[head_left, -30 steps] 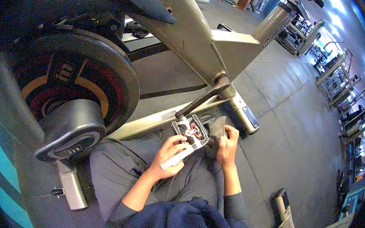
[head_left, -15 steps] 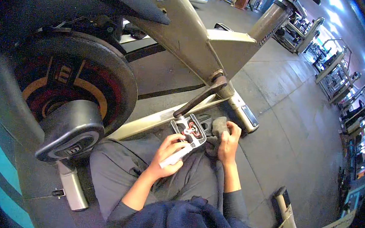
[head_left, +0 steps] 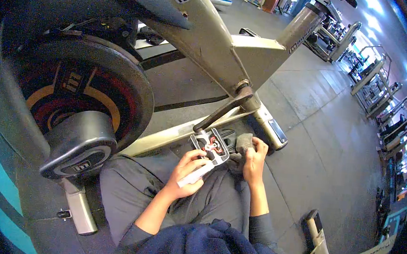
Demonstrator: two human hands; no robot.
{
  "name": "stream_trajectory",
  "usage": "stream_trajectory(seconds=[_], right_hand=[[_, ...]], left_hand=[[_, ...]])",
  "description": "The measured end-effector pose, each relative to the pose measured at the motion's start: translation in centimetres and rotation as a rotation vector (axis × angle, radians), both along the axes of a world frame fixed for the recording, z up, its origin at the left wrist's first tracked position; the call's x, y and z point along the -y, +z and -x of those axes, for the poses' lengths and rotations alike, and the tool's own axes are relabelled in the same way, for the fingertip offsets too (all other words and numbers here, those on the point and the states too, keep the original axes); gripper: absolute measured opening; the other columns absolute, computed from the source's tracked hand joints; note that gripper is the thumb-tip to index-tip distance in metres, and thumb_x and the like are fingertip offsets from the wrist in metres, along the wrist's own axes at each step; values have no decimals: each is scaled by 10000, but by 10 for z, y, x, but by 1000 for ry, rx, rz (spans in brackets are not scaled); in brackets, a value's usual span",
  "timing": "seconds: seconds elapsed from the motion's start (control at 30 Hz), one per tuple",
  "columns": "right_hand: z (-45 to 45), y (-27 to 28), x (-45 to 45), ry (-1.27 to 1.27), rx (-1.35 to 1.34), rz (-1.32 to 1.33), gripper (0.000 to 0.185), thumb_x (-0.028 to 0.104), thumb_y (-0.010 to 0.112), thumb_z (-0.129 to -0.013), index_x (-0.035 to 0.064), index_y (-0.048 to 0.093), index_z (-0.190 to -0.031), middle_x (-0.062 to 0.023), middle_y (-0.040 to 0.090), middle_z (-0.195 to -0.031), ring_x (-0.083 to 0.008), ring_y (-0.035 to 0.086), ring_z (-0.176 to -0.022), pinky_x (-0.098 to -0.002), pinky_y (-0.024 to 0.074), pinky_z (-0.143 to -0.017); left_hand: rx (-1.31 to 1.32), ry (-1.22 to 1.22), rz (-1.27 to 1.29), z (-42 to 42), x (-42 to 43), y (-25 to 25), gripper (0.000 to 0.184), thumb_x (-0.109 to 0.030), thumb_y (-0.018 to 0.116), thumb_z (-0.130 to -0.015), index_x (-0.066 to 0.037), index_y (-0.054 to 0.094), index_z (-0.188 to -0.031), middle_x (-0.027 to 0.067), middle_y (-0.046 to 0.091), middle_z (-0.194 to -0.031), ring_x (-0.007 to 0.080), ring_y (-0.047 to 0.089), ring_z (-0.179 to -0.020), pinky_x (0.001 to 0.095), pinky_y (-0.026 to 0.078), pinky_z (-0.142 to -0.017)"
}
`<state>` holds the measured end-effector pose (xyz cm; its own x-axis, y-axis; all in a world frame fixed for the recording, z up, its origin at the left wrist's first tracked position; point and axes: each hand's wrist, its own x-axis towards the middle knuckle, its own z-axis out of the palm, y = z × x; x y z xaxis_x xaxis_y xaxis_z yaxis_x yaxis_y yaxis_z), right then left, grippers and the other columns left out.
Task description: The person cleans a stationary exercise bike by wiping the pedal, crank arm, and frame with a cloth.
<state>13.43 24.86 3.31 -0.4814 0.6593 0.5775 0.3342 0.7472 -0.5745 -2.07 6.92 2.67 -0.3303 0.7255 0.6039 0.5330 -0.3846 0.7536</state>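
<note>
Dark floor (head_left: 327,136) spreads to the right of the pedal (head_left: 211,147), with gym machines (head_left: 372,73) standing well beyond it; we sit with our legs (head_left: 132,183) on the near side of the pedal, which hangs at the lower end of the crank arm (head_left: 224,110) of an exercise bike (head_left: 206,27); our left hand (head_left: 189,171) closes round a pale strip (head_left: 191,177) at the pedal's near edge, and we cannot tell whether the strip is part of it; our right hand (head_left: 255,162), just right of the pedal, pinches a grey cloth (head_left: 243,144) beside a dark ribbed piece (head_left: 230,138); we judge the pedal stiff and solid, its weight borne by the crank arm, though it may well spin, so its outer rim seems the steadiest hold; the cloth looks light, limp and hard to damage, best gripped by a bunched fold, though it could snag on the pedal's hard edges; the crank arm closes off the space above the pedal, the base bar (head_left: 160,135) runs to its left, and the bike's end foot (head_left: 274,132) lies to its upper right; we find more room on the right of the pedal, away from the flywheel (head_left: 136,98) well to its left.
</note>
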Motion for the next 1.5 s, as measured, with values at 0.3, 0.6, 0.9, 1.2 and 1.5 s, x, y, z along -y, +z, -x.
stream_trajectory(seconds=[0.3,0.6,0.9,1.2,1.5], right_hand=[[8,5,5,58,7,-3,349,221,409,-915,-47,628,-956,-184,544,-1157,-346,457,-1091,-405,377,-948],[18,18,-1,62,48,65,264,186,488,-884,-15,658,-864,-135,499,-1300,-327,420,-1121,-371,346,-987],[14,3,12,37,210,-107,325,224,533,-891,-16,612,-1095,-172,493,-1291,-314,447,-1168,-360,359,-991],[17,-2,-13,218,-523,1065,381,267,498,-936,-3,537,-1203,-64,612,-1098,-153,568,-999,-280,427,-889],[27,34,5,168,-563,744,332,230,495,-961,-14,556,-1178,-33,605,-1065,-103,542,-921,-244,422,-832]], left_hand=[[-6,-12,-38,1,0,-1,452,38,590,-614,-50,612,-1057,132,490,-1208,292,532,-1083,363,450,-912],[-44,6,-21,2,1,-3,461,32,591,-622,-46,599,-1076,139,487,-1210,294,545,-1077,362,453,-911],[-62,23,-14,1,1,-4,458,26,585,-625,-53,598,-1075,131,482,-1220,288,550,-1083,363,453,-923],[34,-17,-12,-2,3,-7,466,54,575,-613,-40,608,-1069,132,482,-1224,284,551,-1081,359,460,-910],[-67,30,-22,2,5,-11,444,42,567,-610,-30,622,-1045,147,539,-1166,290,552,-1074,357,463,-901]])
